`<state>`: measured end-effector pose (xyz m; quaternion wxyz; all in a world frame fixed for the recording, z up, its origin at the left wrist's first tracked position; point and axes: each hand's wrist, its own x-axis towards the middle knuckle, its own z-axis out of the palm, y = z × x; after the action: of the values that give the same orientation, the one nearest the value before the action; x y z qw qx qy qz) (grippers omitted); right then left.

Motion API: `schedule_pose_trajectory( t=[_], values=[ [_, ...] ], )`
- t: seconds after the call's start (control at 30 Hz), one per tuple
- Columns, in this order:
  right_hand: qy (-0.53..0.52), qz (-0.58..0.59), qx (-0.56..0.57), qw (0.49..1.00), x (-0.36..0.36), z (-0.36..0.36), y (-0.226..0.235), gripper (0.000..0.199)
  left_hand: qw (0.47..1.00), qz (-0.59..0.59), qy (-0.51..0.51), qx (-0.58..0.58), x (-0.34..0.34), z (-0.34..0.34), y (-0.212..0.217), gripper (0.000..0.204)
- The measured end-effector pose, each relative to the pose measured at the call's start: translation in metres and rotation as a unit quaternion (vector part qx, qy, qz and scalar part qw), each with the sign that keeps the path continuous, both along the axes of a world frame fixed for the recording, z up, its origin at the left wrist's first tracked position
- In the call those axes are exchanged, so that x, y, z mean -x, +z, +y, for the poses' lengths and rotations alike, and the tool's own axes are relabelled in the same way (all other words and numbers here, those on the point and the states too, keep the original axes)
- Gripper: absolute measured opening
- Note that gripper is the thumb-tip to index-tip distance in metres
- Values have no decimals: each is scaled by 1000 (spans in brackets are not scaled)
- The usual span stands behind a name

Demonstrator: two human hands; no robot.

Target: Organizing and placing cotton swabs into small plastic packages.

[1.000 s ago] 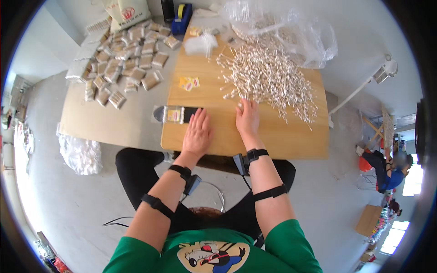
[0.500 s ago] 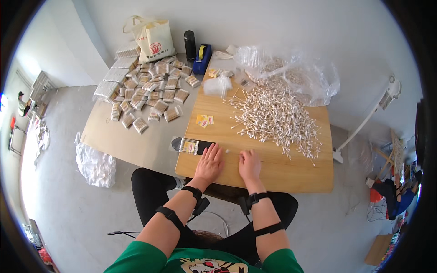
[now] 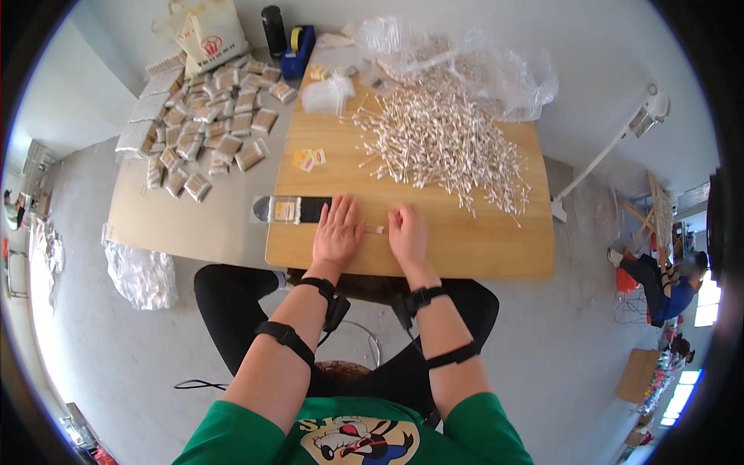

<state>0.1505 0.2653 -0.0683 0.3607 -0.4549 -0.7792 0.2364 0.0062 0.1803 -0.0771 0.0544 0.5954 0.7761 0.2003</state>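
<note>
1. Where the grey surface [image 3: 167, 221] runs out at the far left, a spread of small brown packets [image 3: 209, 128] lies in loose rows, well apart from both hands.
2. Nearer in, a clear sleeve with a black card [image 3: 298, 209] lies flat across the left edge of the wooden board [image 3: 480, 248], its long axis running left to right; it sits just beside the fingertips of the left hand [image 3: 337, 232].
3. That left hand rests palm down, fingers spread and flat; its grip is slack and holds nothing.
4. Between the two hands lies one cotton swab [image 3: 375, 229], long axis left to right, its ends near both hands; whether either touches it cannot be told.
5. Next comes the right hand [image 3: 407, 236], also palm down and flat, its grip loose and empty.
6. Beyond and to the right, the big heap of cotton swabs [image 3: 446, 143] spreads over the board; the right hand is the nearer one to it.
</note>
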Motion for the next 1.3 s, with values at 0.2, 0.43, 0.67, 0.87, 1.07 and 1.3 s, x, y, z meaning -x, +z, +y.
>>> schedule_pose_trajectory(
  t=[0.2,0.43,0.67,0.87,1.07,1.3],
  values=[
    [20,-62,-32,997,23,45,12,22,999,-17,9,-26,-2,-1,4,53],
    [12,-150,-102,983,45,52,11,20,999,-38,10,-11,-4,-2,5,53],
    [62,-157,-78,983,33,29,7,15,1000,-16,19,3,0,-2,6,53],
    [99,-90,-69,989,18,15,5,12,1000,-18,24,-1,-1,-1,2,52],
    [95,-1,83,992,14,25,7,6,998,-51,33,-37,-1,-2,0,50],
    [21,10,132,991,20,40,7,7,997,-46,34,-52,0,-3,1,43]
  ],
)
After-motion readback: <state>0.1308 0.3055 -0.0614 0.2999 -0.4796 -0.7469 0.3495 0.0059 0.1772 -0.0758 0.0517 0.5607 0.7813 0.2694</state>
